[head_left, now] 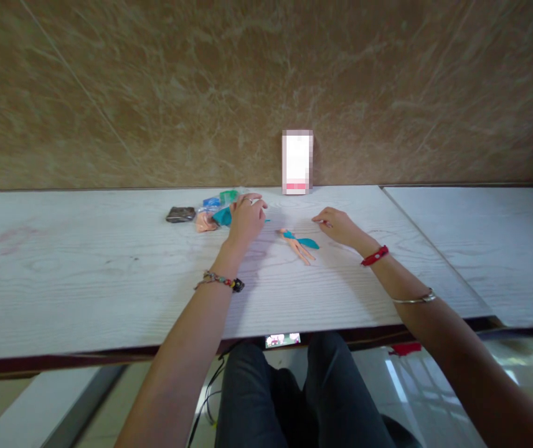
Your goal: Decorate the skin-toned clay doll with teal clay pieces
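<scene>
A small flesh-coloured clay figure (293,243) with a teal top lies on the white table, and a flat teal clay piece (308,243) extends from its side to the right. Above and left of it is my left hand (248,216), palm down, its fingers bent and apart. It partly covers a lump of teal clay (222,216); a thin teal tip shows just past the thumb. My right hand (336,226) rests right of the figure, apart from it. Its fingers are curled together, the index finger pointing left. Whatever they pinch, if anything, is too small to make out.
Beside my left hand lie bags of flesh-coloured clay (206,222), blue clay (211,202) and green clay (228,196), plus a dark packet (180,214). A phone (297,162) with a blurred screen leans on the marbled wall. A seam (434,252) crosses the tabletop at right.
</scene>
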`<state>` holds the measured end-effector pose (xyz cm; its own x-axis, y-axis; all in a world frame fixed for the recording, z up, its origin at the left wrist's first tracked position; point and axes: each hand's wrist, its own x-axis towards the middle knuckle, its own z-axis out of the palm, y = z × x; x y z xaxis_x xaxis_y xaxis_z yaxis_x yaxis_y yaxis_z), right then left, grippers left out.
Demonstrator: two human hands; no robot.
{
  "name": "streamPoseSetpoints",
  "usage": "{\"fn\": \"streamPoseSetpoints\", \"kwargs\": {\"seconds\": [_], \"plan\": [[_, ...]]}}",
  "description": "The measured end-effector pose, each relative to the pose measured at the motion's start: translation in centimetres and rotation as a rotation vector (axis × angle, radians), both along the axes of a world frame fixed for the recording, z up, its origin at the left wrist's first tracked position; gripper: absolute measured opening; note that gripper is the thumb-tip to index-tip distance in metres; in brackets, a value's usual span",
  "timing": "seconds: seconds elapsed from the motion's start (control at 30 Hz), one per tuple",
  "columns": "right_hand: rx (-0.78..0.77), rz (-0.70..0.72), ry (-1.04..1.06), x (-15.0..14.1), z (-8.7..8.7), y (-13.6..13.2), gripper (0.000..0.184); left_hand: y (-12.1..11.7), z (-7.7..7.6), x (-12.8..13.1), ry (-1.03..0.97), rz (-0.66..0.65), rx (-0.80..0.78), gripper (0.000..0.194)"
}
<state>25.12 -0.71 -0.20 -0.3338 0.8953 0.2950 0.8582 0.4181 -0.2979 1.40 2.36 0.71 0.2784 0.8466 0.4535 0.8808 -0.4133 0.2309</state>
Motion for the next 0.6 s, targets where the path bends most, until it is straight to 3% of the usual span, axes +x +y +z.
{"fn": "streamPoseSetpoints", "kwargs": {"seconds": [0.1, 0.3, 0.47, 0.6], "plan": [[-0.007, 0.0, -0.028, 0.3, -0.5, 0.3, 0.032, 0.0, 0.2, -0.1, -0.01, 0.095, 0.023, 0.026], [-0.008, -0.034, -0.011, -0.3, -0.5, 0.9, 0.029, -0.1, -0.1, -2.1, 0.116, 0.049, 0.094, 0.032], [-0.036, -0.012, -0.023, -2.3, 0.9, 2.4, 0.028, -0.1, -0.7, -5.3, 0.079, 0.118, 0.112, 0.034], [-0.071, 0.078, -0.073, -5.9, 2.5, 4.1, 0.029, 0.2, -0.3, -6.5, -0.002, 0.228, 0.103, 0.034]]}}
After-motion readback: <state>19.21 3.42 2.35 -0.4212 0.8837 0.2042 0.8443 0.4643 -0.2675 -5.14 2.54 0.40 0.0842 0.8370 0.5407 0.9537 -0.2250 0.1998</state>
